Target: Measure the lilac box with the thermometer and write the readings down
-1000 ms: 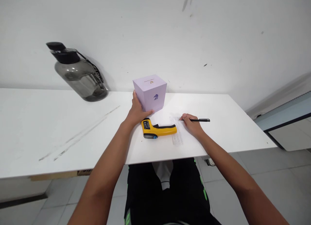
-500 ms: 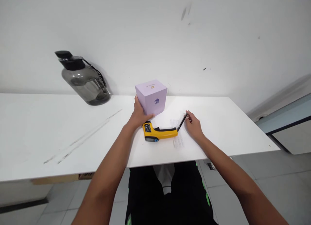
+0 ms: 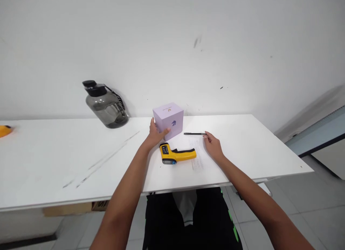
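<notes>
A lilac box (image 3: 171, 124) with a dark blue emblem stands on the white table (image 3: 237, 149). My left hand (image 3: 156, 134) grips its near left corner, thumb on the front face and fingers along the left side. Just in front of the box lies a yellow and black infrared thermometer (image 3: 178, 155), its handle pointing right. My right hand (image 3: 212, 145) pinches one end of a slim black pen (image 3: 194, 133), which extends leftward behind the thermometer's handle. Faint handwriting (image 3: 198, 160) shows beside the handle's end.
A large grey see-through water bottle (image 3: 106, 108) with a black lid stands at the back left by the wall (image 3: 161, 55). Part of an orange object (image 3: 4, 130) shows at the far left edge. Grey streaks mark the tabletop on the left.
The pen has swung from slanting down onto the thermometer's handle end to lying nearly level behind it, pointing left. My left hand stays on the box. The camera view has shifted, bringing the orange object into sight.
</notes>
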Action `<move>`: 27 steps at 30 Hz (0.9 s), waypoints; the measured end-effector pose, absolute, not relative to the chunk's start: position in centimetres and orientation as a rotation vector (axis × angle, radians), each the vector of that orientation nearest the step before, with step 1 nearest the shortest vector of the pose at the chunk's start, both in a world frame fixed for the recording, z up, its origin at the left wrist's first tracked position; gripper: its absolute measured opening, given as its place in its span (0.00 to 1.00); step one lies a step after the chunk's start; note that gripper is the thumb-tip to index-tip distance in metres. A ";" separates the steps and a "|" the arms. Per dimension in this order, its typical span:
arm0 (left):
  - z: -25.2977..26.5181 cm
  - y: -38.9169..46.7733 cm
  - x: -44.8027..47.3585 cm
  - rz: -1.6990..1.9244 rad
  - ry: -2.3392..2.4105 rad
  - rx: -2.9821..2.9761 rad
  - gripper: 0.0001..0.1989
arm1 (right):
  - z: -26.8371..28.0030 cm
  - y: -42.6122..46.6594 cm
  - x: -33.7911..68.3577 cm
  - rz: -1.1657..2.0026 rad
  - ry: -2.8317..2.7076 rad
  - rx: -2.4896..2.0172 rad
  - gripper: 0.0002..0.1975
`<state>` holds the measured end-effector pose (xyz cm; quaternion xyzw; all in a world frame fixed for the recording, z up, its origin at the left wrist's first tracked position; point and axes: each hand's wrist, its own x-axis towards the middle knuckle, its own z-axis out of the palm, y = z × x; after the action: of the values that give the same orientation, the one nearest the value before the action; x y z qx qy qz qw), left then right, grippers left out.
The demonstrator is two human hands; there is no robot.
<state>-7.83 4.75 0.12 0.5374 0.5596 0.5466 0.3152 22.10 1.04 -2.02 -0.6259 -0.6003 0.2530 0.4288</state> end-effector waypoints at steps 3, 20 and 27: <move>3.5 2.7 -7.7 1.518 1.537 1.391 0.54 | -2.1 1.1 22.2 0.616 -1.521 -1.537 0.25; -16.6 -17.1 -1.2 0.324 1.956 2.081 0.20 | -2.1 1.2 22.1 0.617 -1.551 -1.517 0.23; -19.6 -12.5 -1.7 0.537 1.907 1.972 0.31 | -2.1 1.3 22.0 0.650 -1.536 -1.490 0.22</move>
<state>-1.70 -12.50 -19.64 0.6949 0.6720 0.1893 0.1724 21.95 1.27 -2.11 -0.5992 -0.6175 0.2614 0.4374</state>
